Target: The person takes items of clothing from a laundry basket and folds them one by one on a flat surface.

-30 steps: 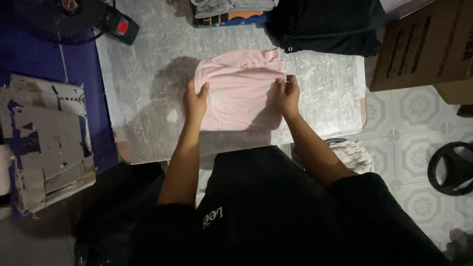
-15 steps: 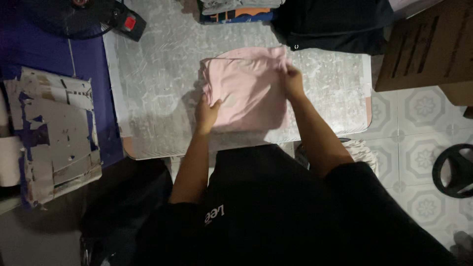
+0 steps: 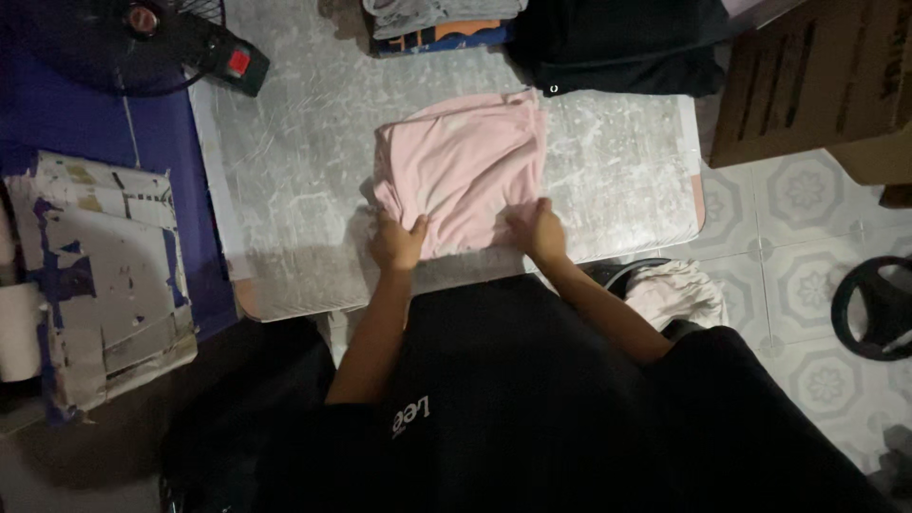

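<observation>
**Pink garment held at near edge, both hands**

The folded pink garment (image 3: 463, 171) lies mid-table (image 3: 285, 190), its long axis running away from the person. It sits directly beyond both hands, equally near to each. The left hand (image 3: 397, 241) is closed on the near left corner, thumb on top. The right hand (image 3: 539, 231) presses on the near right corner; whether its fingers are pinched on cloth I cannot tell. Dark clothes (image 3: 617, 43) lie at the far edge, a cardboard box (image 3: 807, 81) to the right, a fan (image 3: 142, 38) far left.

Against half a second ago: the right hand has dropped from the far right corner to the near edge, and the fold looks narrower.
</observation>
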